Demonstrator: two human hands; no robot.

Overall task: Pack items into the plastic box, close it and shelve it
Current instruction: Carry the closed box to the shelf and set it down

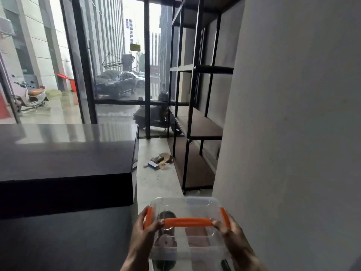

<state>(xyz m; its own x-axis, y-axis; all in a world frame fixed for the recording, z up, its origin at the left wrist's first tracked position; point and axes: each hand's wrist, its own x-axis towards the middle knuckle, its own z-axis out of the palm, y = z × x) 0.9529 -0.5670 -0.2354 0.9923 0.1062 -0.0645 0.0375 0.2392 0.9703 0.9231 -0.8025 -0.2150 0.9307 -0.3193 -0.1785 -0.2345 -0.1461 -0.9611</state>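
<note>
The dim interior was lit by daylight from the tall black-framed glass window (pixel 117 55); glare was thrown across the glossy dark countertop (pixel 64 145), and edges were bent by wide-angle distortion.

A dark counter (pixel 64 153) is standing at the left, its glossy top reflecting the daylight. Some flattened cardboard and small packaging (pixel 159 160) is lying on the pale floor (pixel 154 184), near the counter's far right corner. A grey wall (pixel 297 124) is filling the right side. Behind the large window (pixel 115 55), a dark scooter (pixel 156 116) is standing just outside the glass, a white scooter (pixel 29 96) is parking at the far left, and a dark car (pixel 115 83) is waiting further back.
</note>
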